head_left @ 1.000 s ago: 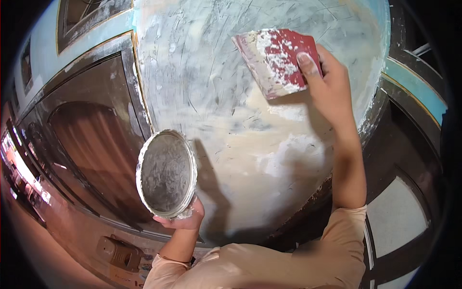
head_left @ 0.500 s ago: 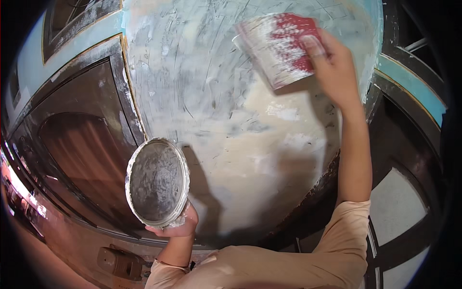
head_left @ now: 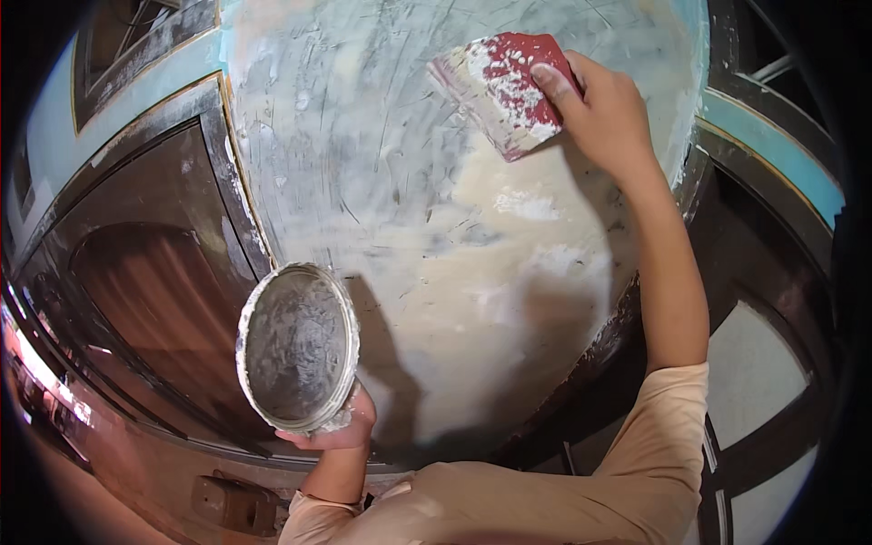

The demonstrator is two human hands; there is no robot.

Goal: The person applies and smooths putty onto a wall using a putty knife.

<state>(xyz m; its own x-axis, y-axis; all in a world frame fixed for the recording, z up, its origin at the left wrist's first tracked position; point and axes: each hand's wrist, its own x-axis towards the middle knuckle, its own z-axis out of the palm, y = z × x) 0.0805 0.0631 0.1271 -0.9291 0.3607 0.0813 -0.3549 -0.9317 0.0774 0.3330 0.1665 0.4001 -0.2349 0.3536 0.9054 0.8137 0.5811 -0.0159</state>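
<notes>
My right hand (head_left: 603,111) is closed round a red putty spreader (head_left: 541,56), its thumb lying on the face. Whitish putty coats much of that face, and the tool's left edge lies at or close to the patchy wall (head_left: 363,163); I cannot tell whether it touches. Low on the left, my left hand (head_left: 350,425) grips a round, shallow tub or lid (head_left: 298,350) from beneath. Grey-white residue streaks its inside, and putty is caked along its rim and beside the fingers. Most of the left fingers are hidden behind it.
A dark wooden door (head_left: 150,263) with a curtained panel stands left of the wall, its frame smeared white. Dark frames with pale panels (head_left: 754,372) rise on the right. A brown box-like object (head_left: 232,504) is on the floor at lower left.
My right hand and the spreader have shifted left and slightly up along the wall. The round tub in my left hand stays nearly in place.
</notes>
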